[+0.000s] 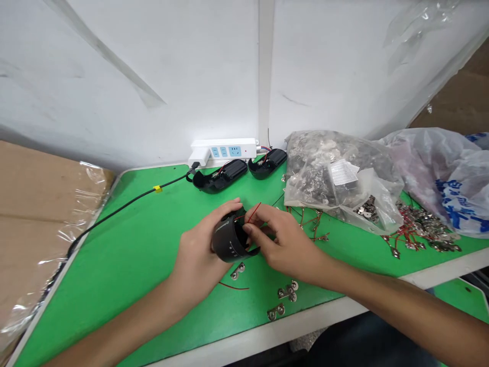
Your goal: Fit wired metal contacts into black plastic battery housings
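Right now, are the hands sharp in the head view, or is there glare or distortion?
Head view: left hand, right hand and black plastic housing look sharp; wide-lens bending tilts the white bench edge; glare whitens the wall above the power strip.

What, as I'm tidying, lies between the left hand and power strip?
A black casing lies there on the green mat, seen in the head view.

The left hand (pixel 200 252) grips a black plastic housing (pixel 227 239) while the right hand (pixel 282 239) pinches a red wire (pixel 253 212) at its open end.
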Motion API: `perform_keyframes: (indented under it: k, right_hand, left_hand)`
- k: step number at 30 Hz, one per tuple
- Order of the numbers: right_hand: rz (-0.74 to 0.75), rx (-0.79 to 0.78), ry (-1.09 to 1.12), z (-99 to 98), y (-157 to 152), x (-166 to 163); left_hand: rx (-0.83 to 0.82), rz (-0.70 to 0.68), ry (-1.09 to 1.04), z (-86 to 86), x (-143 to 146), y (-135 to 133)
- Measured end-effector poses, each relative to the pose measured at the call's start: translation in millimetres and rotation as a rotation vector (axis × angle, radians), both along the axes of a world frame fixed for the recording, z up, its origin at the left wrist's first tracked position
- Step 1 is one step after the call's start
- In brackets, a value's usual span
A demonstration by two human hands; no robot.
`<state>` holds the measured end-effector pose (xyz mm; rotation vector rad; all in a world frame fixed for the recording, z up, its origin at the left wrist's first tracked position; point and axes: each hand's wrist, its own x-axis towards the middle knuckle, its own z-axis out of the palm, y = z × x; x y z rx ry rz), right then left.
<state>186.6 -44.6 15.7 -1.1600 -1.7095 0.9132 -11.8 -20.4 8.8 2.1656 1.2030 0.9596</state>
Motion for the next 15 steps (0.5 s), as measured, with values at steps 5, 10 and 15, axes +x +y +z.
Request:
perform_keyframes:
  k: [5,10,15]
  right_hand:
    - [-0.001,0.000,-0.003,-1.5,0.5,0.4]
    - [-0.012,0.004,0.000,-2.9,-0.5,-1.1]
    - [-0.027,0.003,-0.011,-4.0,-0.6,-3.1]
  left_hand:
    - [0.017,0.003,0.024,0.6,-0.3,-0.6]
    - [0.015,0.011,0.028,0.9,0.6,-1.6]
    - [0.036,0.003,0.035,-0.5,0.0,-1.8]
